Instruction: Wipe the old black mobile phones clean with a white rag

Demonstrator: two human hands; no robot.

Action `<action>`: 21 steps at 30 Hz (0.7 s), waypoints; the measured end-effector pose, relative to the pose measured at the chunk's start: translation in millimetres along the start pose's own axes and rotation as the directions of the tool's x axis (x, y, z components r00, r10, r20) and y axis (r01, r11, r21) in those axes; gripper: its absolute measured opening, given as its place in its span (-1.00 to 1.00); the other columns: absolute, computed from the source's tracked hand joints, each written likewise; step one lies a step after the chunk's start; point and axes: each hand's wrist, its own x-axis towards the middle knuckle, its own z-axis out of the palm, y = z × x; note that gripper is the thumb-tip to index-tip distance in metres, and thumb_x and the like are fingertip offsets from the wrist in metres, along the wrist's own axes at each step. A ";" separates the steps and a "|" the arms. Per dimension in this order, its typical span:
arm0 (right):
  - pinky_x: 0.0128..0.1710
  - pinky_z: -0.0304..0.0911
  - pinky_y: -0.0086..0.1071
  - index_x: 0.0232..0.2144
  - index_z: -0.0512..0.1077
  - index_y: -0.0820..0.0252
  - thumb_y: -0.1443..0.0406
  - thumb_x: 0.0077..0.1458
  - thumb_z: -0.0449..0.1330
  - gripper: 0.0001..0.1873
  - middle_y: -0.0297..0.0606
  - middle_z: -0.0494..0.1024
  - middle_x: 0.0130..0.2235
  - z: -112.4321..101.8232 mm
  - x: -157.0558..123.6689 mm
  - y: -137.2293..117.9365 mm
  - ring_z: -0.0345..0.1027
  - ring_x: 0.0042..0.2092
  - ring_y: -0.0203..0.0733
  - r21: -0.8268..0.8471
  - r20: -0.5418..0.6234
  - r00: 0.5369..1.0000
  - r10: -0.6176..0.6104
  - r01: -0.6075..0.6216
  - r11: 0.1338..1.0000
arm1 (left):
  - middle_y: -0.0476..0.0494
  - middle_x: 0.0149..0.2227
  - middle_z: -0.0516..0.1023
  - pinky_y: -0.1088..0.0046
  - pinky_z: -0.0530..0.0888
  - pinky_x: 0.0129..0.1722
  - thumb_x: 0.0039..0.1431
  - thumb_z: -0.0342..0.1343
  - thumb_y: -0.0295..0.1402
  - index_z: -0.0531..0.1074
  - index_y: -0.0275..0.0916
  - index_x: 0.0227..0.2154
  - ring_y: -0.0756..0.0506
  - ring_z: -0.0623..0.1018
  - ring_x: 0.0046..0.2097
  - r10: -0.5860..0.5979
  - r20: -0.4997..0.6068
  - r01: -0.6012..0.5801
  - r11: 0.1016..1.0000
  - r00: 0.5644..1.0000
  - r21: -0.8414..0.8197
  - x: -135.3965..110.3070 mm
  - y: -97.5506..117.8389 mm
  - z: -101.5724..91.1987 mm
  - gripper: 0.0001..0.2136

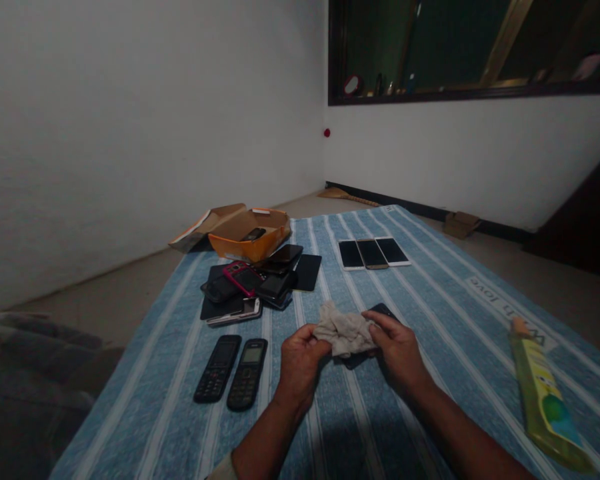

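Observation:
A crumpled whitish cloth [344,331] is stretched between my hands over the middle of the table. Its left edge is pinched in my left hand [303,360]. On the other side, my right hand [397,343] grips the right edge with thumb and fingers. A dark phone [356,362] shows from under the cloth, its upper corner sticking out behind my right fingers; whether it rests on the tablecloth I cannot tell. Left of my left hand lie two keypad phones, one black [218,369] and one with a greyish screen [247,375].
A heap of phones [240,280] lies before an open orange box [253,243] with a phone inside. Three smartphones [373,254] lie side by side farther back. A yellow-green bottle [547,400] lies at the right on the blue striped tablecloth [170,380].

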 end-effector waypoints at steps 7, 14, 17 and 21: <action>-0.08 0.32 -0.22 -0.09 0.55 0.15 0.15 0.04 0.26 -0.62 -0.16 0.59 -0.13 7.7 -14.4 -24.0 0.45 -0.11 -0.03 -0.294 0.141 0.968 -0.206 0.240 0.925 | 0.09 -0.62 0.44 0.59 0.29 -0.54 -0.23 0.12 -0.51 0.47 -0.26 -0.60 0.04 0.39 -0.55 0.143 0.036 -0.147 0.968 0.989 0.203 -3.6 -1.6 1.5 -0.93; -0.63 0.17 -0.46 -0.28 0.60 0.21 0.24 0.03 0.16 -0.72 -0.31 0.53 -0.50 7.0 -8.6 -16.2 0.28 -0.59 -0.31 -0.094 0.142 0.989 0.038 -0.025 0.995 | 0.09 -0.62 0.44 0.59 0.30 -0.54 -0.22 0.13 -0.51 0.51 -0.25 -0.56 0.04 0.40 -0.54 0.131 0.077 -0.145 0.965 0.988 0.218 -5.0 -3.6 3.1 -0.90; -0.73 0.00 -0.54 -0.38 0.58 0.28 0.26 -0.09 0.24 -0.78 -0.33 0.49 -0.56 1.0 -2.9 -13.9 0.15 -0.66 -0.41 0.170 0.207 0.956 0.207 -0.244 0.955 | 0.09 -0.63 0.47 0.60 0.30 -0.54 -0.25 0.15 -0.52 0.51 -0.27 -0.55 0.05 0.40 -0.56 0.022 0.091 -0.033 0.992 0.996 0.122 -5.1 -0.7 4.6 -0.89; -0.64 0.16 -0.53 -0.49 0.54 0.29 0.35 -0.17 0.24 -0.88 -0.24 0.55 -0.49 -2.4 0.4 -14.9 0.30 -0.56 -0.35 0.396 0.372 0.898 0.233 -0.381 0.836 | 0.01 -0.56 0.55 0.58 0.35 -0.47 -0.25 0.19 -0.53 0.54 -0.30 -0.50 0.01 0.48 -0.49 -0.047 0.132 0.044 0.999 0.990 0.021 -4.8 -1.0 4.2 -0.86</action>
